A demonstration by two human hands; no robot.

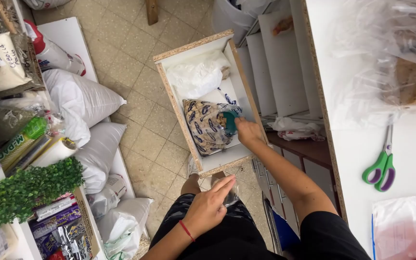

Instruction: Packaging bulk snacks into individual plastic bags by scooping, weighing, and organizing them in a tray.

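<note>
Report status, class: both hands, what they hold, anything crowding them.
Right hand grips teal scoop inside patterned bag in open drawer. Left hand holds clear bag. White bag lies behind.

Bright, even daylight; perhaps slight edge distortion.

Setting: small food shop, likely bulk dry goods. Evidence: white sacks point(83, 96) stacked along tiled floor point(136, 48); shelf of packaged goods point(6, 72) at left; pulled-out drawer point(208, 48) holding bagged product; white counter point(410, 144) with scissors point(381, 166) and plastic bags point(400, 226).
</note>
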